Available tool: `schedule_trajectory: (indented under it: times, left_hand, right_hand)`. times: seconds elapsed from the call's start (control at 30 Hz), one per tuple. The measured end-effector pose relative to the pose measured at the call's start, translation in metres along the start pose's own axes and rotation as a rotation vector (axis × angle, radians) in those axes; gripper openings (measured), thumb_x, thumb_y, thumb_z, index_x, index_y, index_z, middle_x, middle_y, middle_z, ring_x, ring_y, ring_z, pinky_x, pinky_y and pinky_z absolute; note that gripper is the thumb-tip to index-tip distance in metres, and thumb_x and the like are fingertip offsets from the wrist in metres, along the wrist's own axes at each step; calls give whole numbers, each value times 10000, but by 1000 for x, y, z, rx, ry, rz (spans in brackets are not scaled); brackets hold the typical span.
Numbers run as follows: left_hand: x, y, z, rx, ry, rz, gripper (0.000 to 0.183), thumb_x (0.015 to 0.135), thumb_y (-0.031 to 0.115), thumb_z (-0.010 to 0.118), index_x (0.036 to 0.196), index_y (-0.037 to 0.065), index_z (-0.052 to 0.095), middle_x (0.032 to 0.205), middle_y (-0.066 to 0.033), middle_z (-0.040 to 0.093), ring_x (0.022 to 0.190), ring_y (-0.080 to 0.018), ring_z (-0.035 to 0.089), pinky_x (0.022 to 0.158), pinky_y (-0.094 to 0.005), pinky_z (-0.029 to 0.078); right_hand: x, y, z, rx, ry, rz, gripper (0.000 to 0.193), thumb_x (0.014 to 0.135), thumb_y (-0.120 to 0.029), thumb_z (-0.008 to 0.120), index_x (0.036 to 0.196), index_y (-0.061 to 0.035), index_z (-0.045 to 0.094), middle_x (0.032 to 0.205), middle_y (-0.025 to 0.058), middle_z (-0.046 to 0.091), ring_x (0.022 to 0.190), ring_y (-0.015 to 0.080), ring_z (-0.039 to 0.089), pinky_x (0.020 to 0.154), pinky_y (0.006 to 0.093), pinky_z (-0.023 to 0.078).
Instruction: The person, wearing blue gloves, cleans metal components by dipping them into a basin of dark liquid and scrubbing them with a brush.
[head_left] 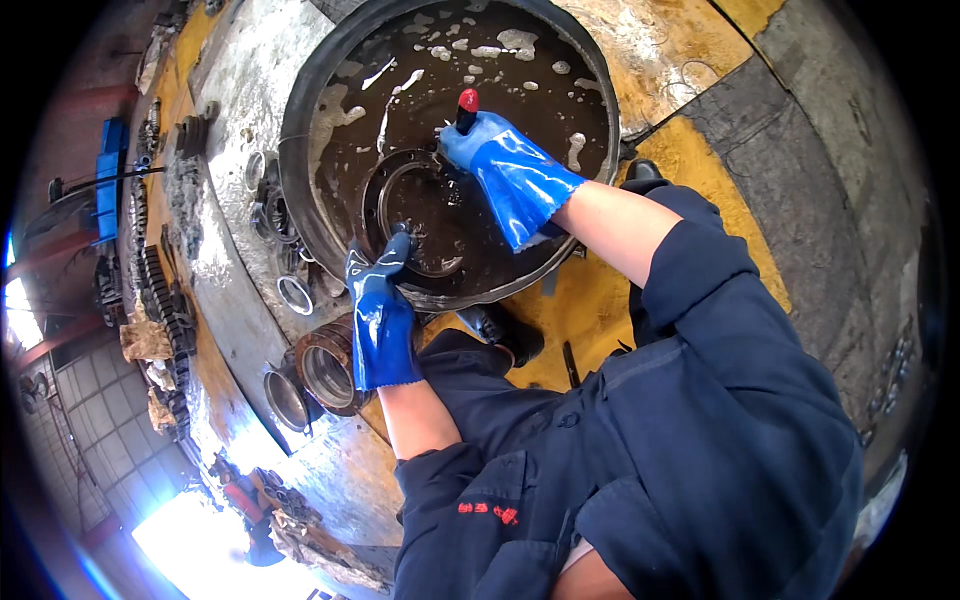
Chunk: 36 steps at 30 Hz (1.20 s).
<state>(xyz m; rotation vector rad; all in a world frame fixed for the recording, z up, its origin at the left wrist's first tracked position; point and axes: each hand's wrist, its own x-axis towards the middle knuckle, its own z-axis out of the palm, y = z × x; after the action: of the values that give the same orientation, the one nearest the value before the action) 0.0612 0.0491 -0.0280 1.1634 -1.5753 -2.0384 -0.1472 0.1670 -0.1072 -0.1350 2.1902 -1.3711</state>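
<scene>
A flanged metal ring (376,190) with holes around its rim lies partly sunk in dark, foamy liquid (470,62) inside a round black tub (296,150). My left hand (382,315), in a wet blue rubber glove, grips the near-left edge of this ring, with its fingertips partly out of sight. Over the ring's far-right side, my right hand (500,170), gloved the same way, is closed round a tool with a black, red-tipped handle (467,108). The tool's working end is hidden by the glove.
Left of the tub stand a rusty hollow cylinder (328,372) and a metal sleeve (287,400). A small ring (295,294) and several other rings (272,205) lie on the metal-plated floor. A black shoe (505,332) is close to the tub's near side.
</scene>
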Motion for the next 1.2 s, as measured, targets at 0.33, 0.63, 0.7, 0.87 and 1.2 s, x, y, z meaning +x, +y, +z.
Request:
schedule_trajectory:
  times: [0.33,0.63,0.7,0.87,1.2]
  left_hand:
    - [34,-7,-3,72,39,-47,309,989,212,788,1229,45,688,1056,-122,790,826,-226,753,670,-334,585]
    - [39,-4,-18,114,28,-58,332,994,246,790,1231,40,681,1040,-122,794,832,-239,769,660,-335,597]
    - [43,-6,-14,130,25,-57,328,996,243,787,1230,39,680,1036,-124,796,830,-239,771,654,-335,598]
    - [39,-3,-13,138,27,-62,344,989,237,787,1233,24,674,1059,-138,795,853,-252,776,706,-366,608]
    - [-6,7,-15,102,-168,161,532,876,5,727,1385,-53,587,1175,-173,760,1021,-308,764,906,-396,617]
  right_hand:
    - [-58,-17,-23,365,-86,-104,398,974,-379,615,978,-4,747,841,136,739,781,242,693,758,410,537]
    - [-64,-32,-27,392,-80,104,407,953,-384,628,991,1,752,832,174,737,776,263,699,780,401,533]
    - [-51,-15,-19,227,-90,105,431,952,-403,626,1012,4,754,899,208,753,849,312,728,813,424,540]
    - [-25,13,-16,37,-75,125,418,965,-444,625,900,-54,760,786,121,729,750,247,698,760,393,543]
    - [-72,-56,-41,366,-516,-350,240,998,-220,654,1117,-67,793,946,32,777,920,91,714,844,276,574]
